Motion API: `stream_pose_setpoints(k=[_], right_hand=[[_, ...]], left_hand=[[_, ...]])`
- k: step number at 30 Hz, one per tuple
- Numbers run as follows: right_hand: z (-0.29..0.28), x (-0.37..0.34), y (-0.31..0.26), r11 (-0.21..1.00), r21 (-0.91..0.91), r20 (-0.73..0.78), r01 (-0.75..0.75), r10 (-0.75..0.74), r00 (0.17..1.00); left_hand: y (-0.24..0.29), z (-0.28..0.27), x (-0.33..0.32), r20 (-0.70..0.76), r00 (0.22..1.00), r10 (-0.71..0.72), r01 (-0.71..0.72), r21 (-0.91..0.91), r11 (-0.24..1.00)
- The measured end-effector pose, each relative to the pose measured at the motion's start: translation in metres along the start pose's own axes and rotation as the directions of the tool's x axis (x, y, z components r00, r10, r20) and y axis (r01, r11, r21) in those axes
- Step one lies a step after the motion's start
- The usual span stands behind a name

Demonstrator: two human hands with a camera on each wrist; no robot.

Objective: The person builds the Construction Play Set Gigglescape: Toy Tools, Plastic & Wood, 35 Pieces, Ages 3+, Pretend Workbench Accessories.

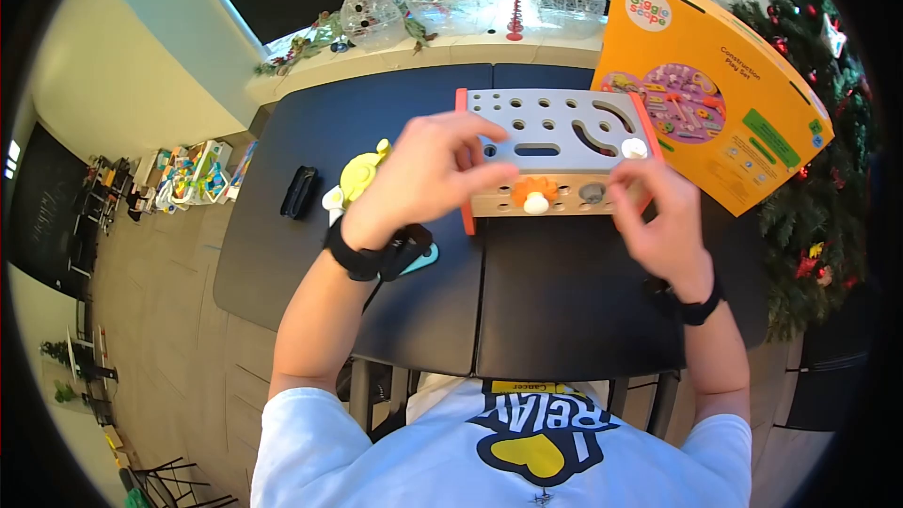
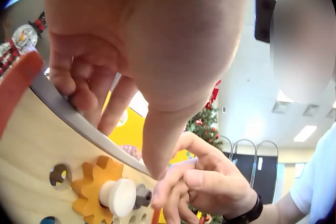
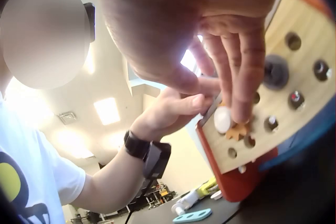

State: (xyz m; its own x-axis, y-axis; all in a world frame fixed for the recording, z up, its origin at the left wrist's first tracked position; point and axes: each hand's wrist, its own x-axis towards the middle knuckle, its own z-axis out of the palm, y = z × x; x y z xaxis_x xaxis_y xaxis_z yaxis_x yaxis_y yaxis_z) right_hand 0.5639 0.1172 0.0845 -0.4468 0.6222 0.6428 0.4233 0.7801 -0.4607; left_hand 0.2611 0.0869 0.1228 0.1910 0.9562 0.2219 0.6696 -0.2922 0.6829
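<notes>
A toy workbench [image 1: 527, 159] with a grey top, red ends and a pale wooden front stands before me. My left hand [image 1: 428, 169] reaches over the left part of its top, thumb apart from the loosely bent fingers, nothing between them. An orange gear [image 1: 523, 190] sits on the wooden front with a white knob [image 2: 121, 198] at its centre. Right of it, a dark grey nut-like piece [image 1: 592, 193] is set in the front. My right hand [image 1: 666, 226] is beside that grey piece, fingers bent and spread, holding nothing visible. A white piece [image 1: 635, 148] sits at the top's right corner.
On the table's left [image 1: 282, 263] lie a yellow-green toy piece [image 1: 360, 172], a black case [image 1: 299, 192] and a light-blue strip with holes [image 3: 192, 215]. Behind the workbench, at right, stands a large orange box [image 1: 724, 85]. A decorated tree [image 1: 809, 226] is beyond the table's right side.
</notes>
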Motion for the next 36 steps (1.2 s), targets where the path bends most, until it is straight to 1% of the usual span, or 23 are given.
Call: stream_pose_setpoints(k=[1,2,3,4,6,7,8,10,12,13,16,17,20,21,24,25,27,28,31,33,34,35,36], right_hand=[[-0.008,0.006,0.01,0.997,-0.067,-0.029,0.042,-0.044,0.999],[-0.015,0.011,0.021,0.988,-0.135,-0.055,0.08,-0.088,0.995],[-0.023,0.016,0.031,0.988,-0.136,0.028,0.071,-0.068,0.997],[-0.024,0.017,0.038,0.99,-0.129,0.047,0.062,-0.056,0.997],[-0.02,0.018,0.048,0.992,-0.116,0.085,0.043,-0.033,0.996],[-0.019,0.015,0.053,0.992,-0.12,0.194,-0.029,0.052,0.98],[-0.014,0.014,0.052,0.989,-0.148,0.195,-0.022,0.051,0.98],[-0.003,0.013,0.048,0.979,-0.203,0.206,-0.007,0.05,0.977],[0.004,0.013,0.05,0.984,-0.177,0.191,-0.021,0.056,0.98],[0.005,0.014,0.05,0.985,-0.169,0.187,-0.017,0.049,0.981],[0.007,0.016,0.049,0.987,-0.159,0.185,-0.011,0.041,0.982],[0.007,0.016,0.049,0.987,-0.158,0.187,-0.01,0.04,0.982],[0.007,0.017,0.049,0.987,-0.158,0.19,-0.004,0.035,0.981],[0.009,0.016,0.051,0.987,-0.159,0.181,0.006,0.023,0.983],[0.01,0.016,0.051,0.988,-0.155,0.178,0.017,0.011,0.984],[0.01,0.017,0.05,0.987,-0.159,0.177,0.023,0.006,0.984],[0.011,0.018,0.05,0.988,-0.153,0.183,0.028,0.001,0.983],[0.012,0.019,0.051,0.988,-0.149,0.185,0.03,-0.002,0.983],[0.013,0.019,0.051,0.989,-0.148,0.183,0.028,-0.001,0.983],[0.014,0.019,0.052,0.987,-0.157,0.184,0.037,-0.008,0.983],[0.014,0.019,0.053,0.986,-0.159,0.185,0.04,-0.01,0.983],[0.014,0.018,0.053,0.986,-0.161,0.183,0.043,-0.012,0.983],[0.013,0.018,0.053,0.985,-0.164,0.181,0.044,-0.014,0.983]], left_hand=[[-0.015,-0.007,-0.003,-0.119,0.988,0.096,-0.096,0.012,0.995],[-0.025,-0.017,-0.007,-0.2,0.978,0.057,-0.04,0.09,0.995],[-0.041,-0.026,-0.012,-0.278,0.958,0.061,0.013,0.26,0.966],[-0.061,-0.035,-0.019,-0.354,0.931,0.083,0.078,0.417,0.905],[-0.097,-0.05,-0.037,-0.388,0.919,-0.065,0.312,0.619,0.72],[-0.115,-0.055,-0.049,-0.361,0.91,-0.203,0.404,0.67,0.623],[-0.135,-0.057,-0.058,-0.336,0.886,-0.32,0.461,0.72,0.519],[-0.145,-0.059,-0.07,-0.284,0.793,-0.54,0.542,0.733,0.411],[-0.164,-0.059,-0.077,-0.255,0.707,-0.66,0.627,0.659,0.416],[-0.163,-0.061,-0.077,-0.234,0.662,-0.712,0.665,0.621,0.415],[-0.157,-0.07,-0.074,-0.088,0.544,-0.835,0.731,0.539,0.419],[-0.163,-0.07,-0.077,-0.123,0.615,-0.779,0.688,0.567,0.453],[-0.179,-0.064,-0.076,-0.321,0.704,-0.634,0.632,0.691,0.351],[-0.184,-0.065,-0.074,-0.392,0.714,-0.58,0.645,0.69,0.328],[-0.145,-0.073,-0.059,-0.536,0.733,-0.419,0.68,0.581,0.447],[-0.139,-0.076,-0.056,-0.567,0.769,-0.295,0.621,0.554,0.555],[-0.107,-0.076,-0.041,-0.608,0.784,-0.127,0.523,0.536,0.662],[-0.089,-0.074,-0.032,-0.628,0.777,-0.041,0.467,0.531,0.707],[-0.047,-0.067,-0.01,-0.64,0.764,-0.083,0.354,0.308,0.883],[-0.039,-0.057,0.004,-0.601,0.799,0.023,0.101,0.172,0.98],[-0.035,-0.053,0.009,-0.587,0.806,0.082,-0.031,0.097,0.995],[-0.025,-0.048,0.012,-0.537,0.815,0.218,-0.162,0.149,0.975],[-0.03,-0.046,0.019,-0.503,0.835,0.222,-0.193,0.111,0.975]])
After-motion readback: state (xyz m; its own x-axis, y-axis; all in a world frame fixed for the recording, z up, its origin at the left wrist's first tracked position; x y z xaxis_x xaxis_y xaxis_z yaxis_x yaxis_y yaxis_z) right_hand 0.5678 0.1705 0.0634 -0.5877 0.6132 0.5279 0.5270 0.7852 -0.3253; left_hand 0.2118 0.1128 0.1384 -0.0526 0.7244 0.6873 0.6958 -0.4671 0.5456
